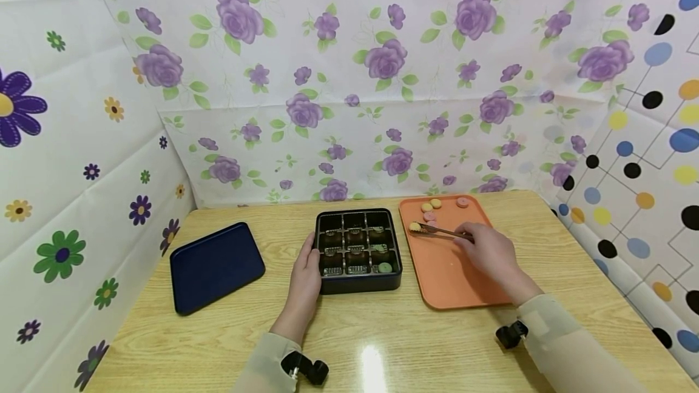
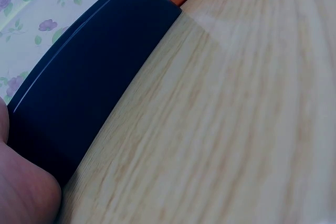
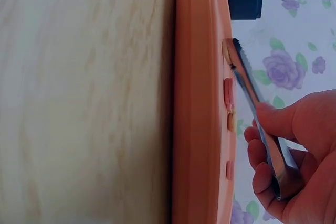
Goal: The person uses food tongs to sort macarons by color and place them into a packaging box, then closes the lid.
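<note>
My right hand (image 1: 488, 251) holds metal tongs (image 3: 267, 134) over the orange tray, thumb on one side and curled fingers on the other. The tips of the tongs are right at a yellow cookie (image 1: 415, 227) near the tray's left edge. My left hand (image 1: 307, 275) rests along the left side of a black box (image 1: 360, 284), its fingers mostly straight. Inside the box is a divided insert with several compartments. A green cookie (image 1: 384, 267) lies in the front right compartment; the other compartments show only the dark insert.
On the orange tray (image 1: 448, 284) lie more cookies: pink ones (image 1: 430, 216) close to the tongs, two yellow ones (image 1: 426, 207) behind, and a pink one (image 1: 462, 202) at the far edge. A dark blue tray (image 1: 217, 268) sits at the left of the wooden table (image 1: 338, 332).
</note>
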Action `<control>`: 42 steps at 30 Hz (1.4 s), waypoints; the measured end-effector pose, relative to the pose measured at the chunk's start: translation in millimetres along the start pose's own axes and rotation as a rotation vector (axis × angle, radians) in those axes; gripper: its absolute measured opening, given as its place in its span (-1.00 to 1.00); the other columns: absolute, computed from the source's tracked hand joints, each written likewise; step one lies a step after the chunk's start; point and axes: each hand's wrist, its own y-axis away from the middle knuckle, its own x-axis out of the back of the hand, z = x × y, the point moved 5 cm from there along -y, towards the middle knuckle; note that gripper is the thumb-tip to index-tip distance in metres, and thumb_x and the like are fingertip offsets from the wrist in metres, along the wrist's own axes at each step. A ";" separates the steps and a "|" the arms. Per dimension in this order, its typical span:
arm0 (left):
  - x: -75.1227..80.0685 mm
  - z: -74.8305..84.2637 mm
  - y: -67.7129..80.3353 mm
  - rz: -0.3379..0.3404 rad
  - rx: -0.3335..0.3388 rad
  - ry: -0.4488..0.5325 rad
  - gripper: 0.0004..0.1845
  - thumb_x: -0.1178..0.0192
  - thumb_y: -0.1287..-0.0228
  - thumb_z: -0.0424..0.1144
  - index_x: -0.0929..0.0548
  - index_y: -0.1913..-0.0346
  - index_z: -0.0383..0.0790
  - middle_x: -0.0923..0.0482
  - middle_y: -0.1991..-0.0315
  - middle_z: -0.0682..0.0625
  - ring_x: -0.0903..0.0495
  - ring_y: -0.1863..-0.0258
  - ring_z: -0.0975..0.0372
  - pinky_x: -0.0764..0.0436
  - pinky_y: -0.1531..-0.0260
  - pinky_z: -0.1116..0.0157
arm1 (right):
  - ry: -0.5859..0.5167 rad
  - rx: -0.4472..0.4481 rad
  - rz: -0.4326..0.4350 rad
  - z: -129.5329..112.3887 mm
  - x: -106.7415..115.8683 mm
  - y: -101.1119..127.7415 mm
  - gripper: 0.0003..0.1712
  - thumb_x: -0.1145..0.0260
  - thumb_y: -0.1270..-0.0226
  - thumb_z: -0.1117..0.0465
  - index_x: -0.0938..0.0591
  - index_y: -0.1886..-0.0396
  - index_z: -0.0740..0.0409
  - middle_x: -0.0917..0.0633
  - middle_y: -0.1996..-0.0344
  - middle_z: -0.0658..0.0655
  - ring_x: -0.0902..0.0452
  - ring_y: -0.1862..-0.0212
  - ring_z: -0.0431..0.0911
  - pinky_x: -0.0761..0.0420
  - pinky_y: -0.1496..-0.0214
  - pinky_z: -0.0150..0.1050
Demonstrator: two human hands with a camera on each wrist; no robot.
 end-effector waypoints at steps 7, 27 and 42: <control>-0.2 -1.7 0.2 -0.005 0.006 0.005 -0.39 0.24 -0.90 -0.11 -0.07 -0.84 -0.03 0.05 -0.81 -0.10 0.10 -0.77 -0.10 -0.01 -0.69 -0.22 | -0.001 -0.006 0.008 -0.3 -0.2 0.3 -0.84 -0.48 -0.61 0.15 -0.83 -0.03 0.11 -0.84 0.17 0.14 -0.70 0.33 0.00 -0.62 0.37 0.00; 0.7 -3.3 -0.1 -0.006 0.011 0.003 -0.39 0.25 -0.90 -0.09 -0.05 -0.84 -0.01 0.06 -0.81 -0.07 0.09 -0.77 -0.09 -0.02 -0.69 -0.22 | -0.005 -0.013 0.019 -1.1 2.2 2.2 -0.85 -0.47 -0.62 0.15 -0.83 -0.02 0.10 -0.83 0.19 0.12 -0.68 0.34 -0.03 -0.60 0.37 -0.01; 0.1 -1.1 1.3 -0.006 0.007 -0.001 -0.39 0.23 -0.90 -0.11 -0.08 -0.83 -0.02 0.05 -0.81 -0.08 0.10 -0.77 -0.09 0.00 -0.69 -0.21 | -0.047 0.001 0.035 -14.8 17.9 1.3 -0.83 -0.45 -0.65 0.13 -0.82 -0.03 0.11 -0.79 0.29 0.04 -0.58 0.43 -0.12 -0.52 0.41 -0.10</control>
